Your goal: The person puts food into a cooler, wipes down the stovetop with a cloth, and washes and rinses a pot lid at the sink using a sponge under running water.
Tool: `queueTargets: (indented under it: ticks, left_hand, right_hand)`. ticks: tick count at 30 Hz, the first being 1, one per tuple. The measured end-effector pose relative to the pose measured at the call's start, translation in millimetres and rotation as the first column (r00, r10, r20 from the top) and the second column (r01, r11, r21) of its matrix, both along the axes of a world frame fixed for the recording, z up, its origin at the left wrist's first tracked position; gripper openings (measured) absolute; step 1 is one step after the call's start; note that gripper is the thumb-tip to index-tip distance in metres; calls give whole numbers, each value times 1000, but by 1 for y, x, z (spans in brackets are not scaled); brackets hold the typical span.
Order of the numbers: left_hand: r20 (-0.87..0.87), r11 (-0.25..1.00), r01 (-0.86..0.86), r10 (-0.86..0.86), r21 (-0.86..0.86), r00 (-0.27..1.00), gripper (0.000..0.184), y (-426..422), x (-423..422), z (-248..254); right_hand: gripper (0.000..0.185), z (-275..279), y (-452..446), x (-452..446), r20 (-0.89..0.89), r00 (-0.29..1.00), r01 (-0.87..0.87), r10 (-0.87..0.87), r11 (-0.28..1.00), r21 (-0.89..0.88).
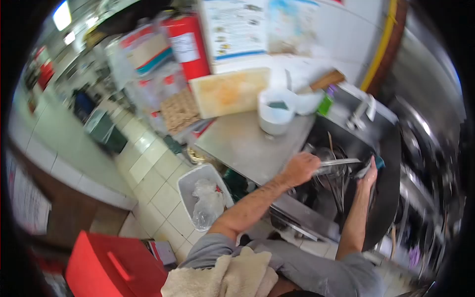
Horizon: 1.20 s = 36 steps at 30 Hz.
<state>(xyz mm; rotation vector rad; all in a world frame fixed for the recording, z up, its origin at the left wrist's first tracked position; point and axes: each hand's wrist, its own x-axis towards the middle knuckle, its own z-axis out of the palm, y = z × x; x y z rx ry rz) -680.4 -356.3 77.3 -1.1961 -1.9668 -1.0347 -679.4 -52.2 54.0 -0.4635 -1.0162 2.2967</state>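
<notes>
My left hand point(303, 167) is closed around one end of a long metal utensil point(341, 162), held over the dark sink point(316, 198). Blur hides exactly what kind of utensil it is. Near its other end, my right hand point(367, 173) is closed on a teal scrubbing pad point(379, 162); whether the pad touches the metal I cannot tell. Beneath both hands, a metal pan or bowl and several long-handled utensils point(336, 190) lie in the sink.
A faucet point(358, 116) and green bottle point(325, 103) stand behind the sink. On the steel counter point(237, 136) are a white bucket point(274, 119) and a cutting board point(230, 91). A white bin point(185, 190) and red container point(114, 267) are to the left. Metal cookware point(420, 188) lines the right.
</notes>
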Motion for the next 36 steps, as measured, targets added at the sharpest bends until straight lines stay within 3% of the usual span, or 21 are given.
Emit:
queueTargets:
  ticks: [2, 4, 5, 6, 7, 9, 11, 13, 14, 17, 18, 20, 22, 23, 25, 29, 31, 32, 33, 35, 36]
  left_hand:
    - [-72, 993, 112, -114, -23, 991, 10, -2, 11, -14]
    - [-61, 976, 215, -217, -43, 974, 12, -4, 32, -30]
    - [-85, 968, 241, -247, -75, 965, 13, -6, 43, -32]
    - [-110, 961, 257, -268, -106, 957, 15, -10, 53, -37]
    - [-80, 953, 283, -292, -109, 953, 15, -14, 61, -46]
    - [-24, 955, 256, -262, -148, 965, 12, -23, 69, -63]
    - [19, 951, 256, -256, -174, 966, 13, -33, 78, -83]
    - [223, 953, 261, -224, -153, 949, 12, -42, 83, -107]
    - [231, 950, 271, -232, -156, 945, 12, -46, 86, -116]
    - [302, 963, 233, -183, -138, 935, 17, -46, 93, -131]
    - [347, 975, 198, -154, -96, 925, 17, -44, 96, -133]
    - [401, 984, 167, -128, -63, 907, 18, -45, 102, -138]
    - [378, 993, 113, -89, -43, 921, 20, -43, 100, -139]
    - [381, 993, 112, -86, -46, 921, 20, -44, 102, -138]
    - [440, 998, 36, -13, -45, 898, 22, -43, 106, -130]
    - [534, 998, -57, 47, 2, 844, 24, -44, 118, -127]
    - [811, 941, -298, 44, 163, 583, 32, -41, 122, -131]
    - [871, 816, -323, -399, 480, 285, 40, -41, 124, -147]
    - [870, 815, -324, -397, 481, 292, 40, -44, 121, -143]
    - [679, 582, -574, -732, 576, -62, 43, -51, 116, -123]
    - [697, 570, -670, -709, 475, -110, 38, -46, 113, -103]
  right_hand:
    - [17, -26, 15, 34, 107, 988, 101, -107, 993, 64]
    - [17, -38, 13, 69, 376, 925, -21, -50, 983, 183]
    - [15, -27, 0, 84, 394, 919, -61, -20, 980, 192]
    - [19, -17, -7, 97, 457, 889, -121, -41, 939, 322]
    - [28, -25, -4, 102, 459, 884, -175, -86, 851, 496]
    - [37, -30, 0, 108, 535, 834, -448, -136, 400, 800]
    - [40, -23, -28, 110, 501, 852, -493, -153, 86, 866]
    - [42, -13, -77, 111, 638, 770, -638, -29, -16, 769]
    - [42, -23, -103, 113, 675, 734, -669, 76, -90, 738]
    - [46, -61, -156, 108, 671, 708, -608, 220, -294, 738]
    - [46, -76, -151, 95, 675, 704, -612, 219, -294, 734]
    - [48, -102, -129, 53, 752, 649, -755, -117, -219, 618]
    - [52, -108, -102, 33, 777, 512, -855, -365, -130, 502]
    - [52, -111, -94, 31, 780, 511, -856, -362, -130, 501]
    - [54, -113, -78, 29, 892, 399, -900, -211, 96, 426]
    - [55, -137, -41, 12, 895, 443, -891, -48, 85, 445]
    - [53, -157, -23, 4, 912, 409, -896, 23, 200, 397]
    - [50, -171, -19, 5, 891, 449, -864, -66, 221, 451]
    - [50, -161, -23, 11, 889, 453, -863, -63, 217, 456]
    - [46, -129, -29, 17, 829, 560, -782, -10, 324, 532]
    - [44, -128, -26, 13, 771, 629, -707, -98, 340, 620]
